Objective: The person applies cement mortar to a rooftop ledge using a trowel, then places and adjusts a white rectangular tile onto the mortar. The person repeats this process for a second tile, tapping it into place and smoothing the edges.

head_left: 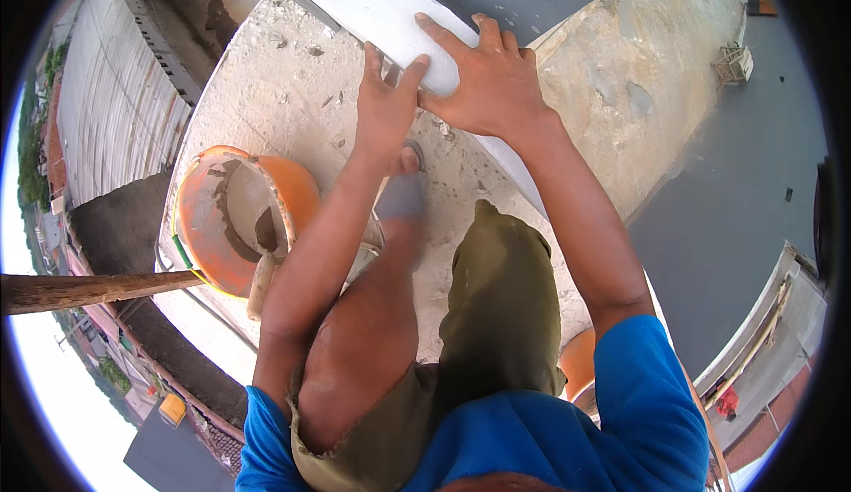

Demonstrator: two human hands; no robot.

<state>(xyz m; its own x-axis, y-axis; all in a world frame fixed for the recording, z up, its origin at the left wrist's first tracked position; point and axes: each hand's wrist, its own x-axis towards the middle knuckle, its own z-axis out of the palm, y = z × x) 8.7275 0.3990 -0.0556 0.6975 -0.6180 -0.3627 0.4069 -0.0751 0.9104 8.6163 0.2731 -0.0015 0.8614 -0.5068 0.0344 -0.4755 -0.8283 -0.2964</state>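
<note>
A long white ledge (372, 0) runs away from me at the top of the head view, with a straight grey metal bar (306, 3) along its left edge. My left hand (383, 120) is at the bar's near end, its thumb and forefinger on either side of it; the other fingers are mostly hidden. Beside it, my right hand (496, 84) lies on the white surface with its fingers spread, its thumb close to my left hand. Whatever lies under the right palm is hidden.
An orange bucket (301, 182) smeared with grey mortar stands left of my leg, a wooden-handled trowel (261, 286) at its rim. A wooden pole (97, 292) reaches in from the left. Part of another orange container (579, 361) shows at lower right. Lower roofs (120, 84) lie beyond the edge.
</note>
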